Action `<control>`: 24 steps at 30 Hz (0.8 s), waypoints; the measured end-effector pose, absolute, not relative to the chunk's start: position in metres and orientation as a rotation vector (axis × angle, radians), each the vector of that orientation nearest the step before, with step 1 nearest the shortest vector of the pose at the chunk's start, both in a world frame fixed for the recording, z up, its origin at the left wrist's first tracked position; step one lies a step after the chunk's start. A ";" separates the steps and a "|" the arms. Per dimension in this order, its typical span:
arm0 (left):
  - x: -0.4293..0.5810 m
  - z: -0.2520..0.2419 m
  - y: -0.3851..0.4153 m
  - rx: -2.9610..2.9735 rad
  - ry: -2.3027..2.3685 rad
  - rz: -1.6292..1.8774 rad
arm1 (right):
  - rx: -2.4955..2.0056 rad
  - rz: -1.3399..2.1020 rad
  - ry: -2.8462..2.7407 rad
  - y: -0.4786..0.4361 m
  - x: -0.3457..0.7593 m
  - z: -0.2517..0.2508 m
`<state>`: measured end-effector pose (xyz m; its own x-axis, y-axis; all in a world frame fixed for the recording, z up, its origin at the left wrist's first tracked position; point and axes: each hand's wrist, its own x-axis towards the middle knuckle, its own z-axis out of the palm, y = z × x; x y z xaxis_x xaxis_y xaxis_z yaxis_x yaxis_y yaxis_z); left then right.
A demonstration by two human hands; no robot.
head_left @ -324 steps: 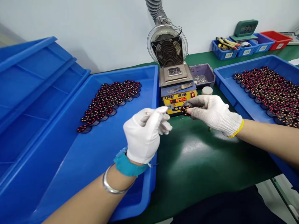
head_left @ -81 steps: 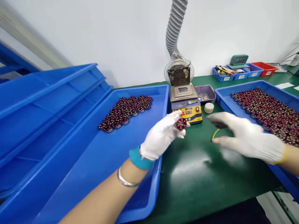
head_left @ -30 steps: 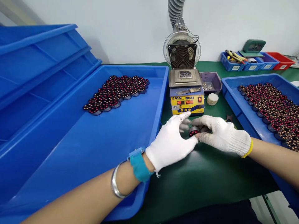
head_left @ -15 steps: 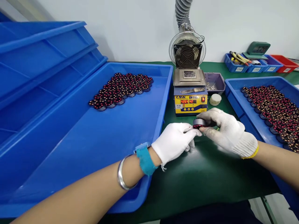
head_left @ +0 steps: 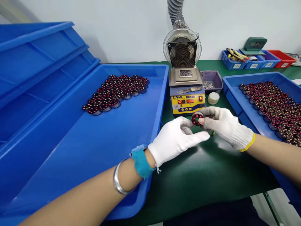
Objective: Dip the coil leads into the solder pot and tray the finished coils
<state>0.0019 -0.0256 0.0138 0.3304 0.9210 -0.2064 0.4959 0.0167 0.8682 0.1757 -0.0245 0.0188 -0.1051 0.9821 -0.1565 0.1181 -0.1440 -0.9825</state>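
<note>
Black and ring-shaped, with red dots around its open face, a squat round part (head_left: 194, 119) sits in the right hand (head_left: 227, 127), which wears a knitted white glove with a yellow cuff edge. The part is held up on its rim above a glossy green tabletop (head_left: 202, 175), just in front of a yellow-and-blue heating unit (head_left: 188, 104) with red digits. Being short and round, it has no marked long axis; its dotted face turns toward the viewer, so the axis through its hole runs roughly along the line of sight. The right thumb presses on the right side of that face, while the fingers close over the top and back of the rim, a narrow pinch filled by the part.

In a smooth white glove, the left hand (head_left: 172, 139) lies just beside and below the part. Its thumb stretches out straight to the right, set well apart from the curled fingers, leaving a wide gap. The fingertips come close to the part's left rim; whether they touch it cannot be told.
</note>
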 end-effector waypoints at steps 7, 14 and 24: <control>0.002 0.013 -0.033 1.574 1.198 0.779 | -1.351 1.357 -1.291 -0.019 0.174 0.013; 0.000 0.015 -0.029 1.612 1.360 1.018 | -1.327 1.331 -1.261 -0.025 0.169 0.020; 0.004 0.018 -0.029 1.422 1.229 0.773 | -1.277 1.380 -1.093 -0.016 0.175 0.025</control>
<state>0.0038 -0.0291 0.0183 0.2625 0.9521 -0.1567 0.2704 0.0833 0.9591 0.1752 -0.0163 0.0245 -0.0273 0.9850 -0.1704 -0.0595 -0.1718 -0.9833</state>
